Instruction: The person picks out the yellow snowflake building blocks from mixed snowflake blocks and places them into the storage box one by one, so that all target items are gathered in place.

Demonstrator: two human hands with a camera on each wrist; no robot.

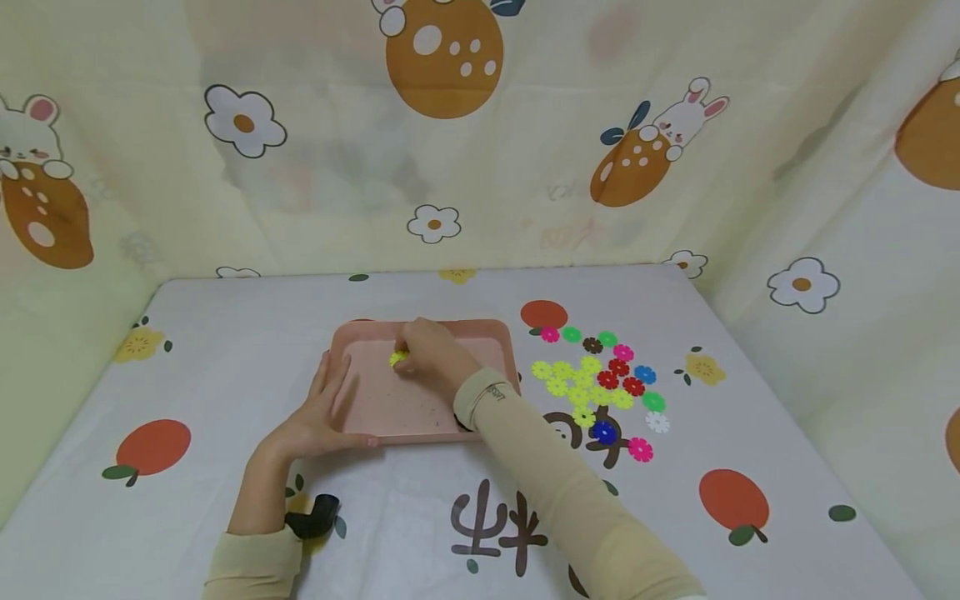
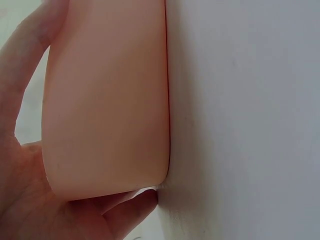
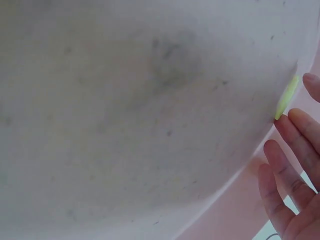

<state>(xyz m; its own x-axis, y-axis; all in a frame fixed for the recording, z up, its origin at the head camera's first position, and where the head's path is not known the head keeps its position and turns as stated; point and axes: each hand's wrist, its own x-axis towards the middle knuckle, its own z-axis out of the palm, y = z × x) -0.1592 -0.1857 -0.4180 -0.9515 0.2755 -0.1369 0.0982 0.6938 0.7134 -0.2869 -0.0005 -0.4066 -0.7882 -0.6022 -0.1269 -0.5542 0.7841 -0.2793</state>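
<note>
A pink tray (image 1: 420,408) lies on the table, its outer wall filling much of the left wrist view. My left hand (image 1: 318,421) holds the tray's near left corner, thumb along the front wall and fingers along the left side. Over the tray, my right hand (image 1: 435,354) pinches a yellow flower-shaped plastic disc (image 1: 397,358) at its fingertips. In the right wrist view the same disc (image 3: 287,97) shows edge-on between thumb and fingers, above dark specks on the tray floor.
To the right of the tray lie loose flower-shaped discs (image 1: 582,379), several of them yellow, others red, green, pink, blue, white and brown. A patterned cloth (image 1: 390,517) covers the table, and a printed curtain (image 1: 337,167) hangs behind it. The right forearm crosses the tray's near right corner.
</note>
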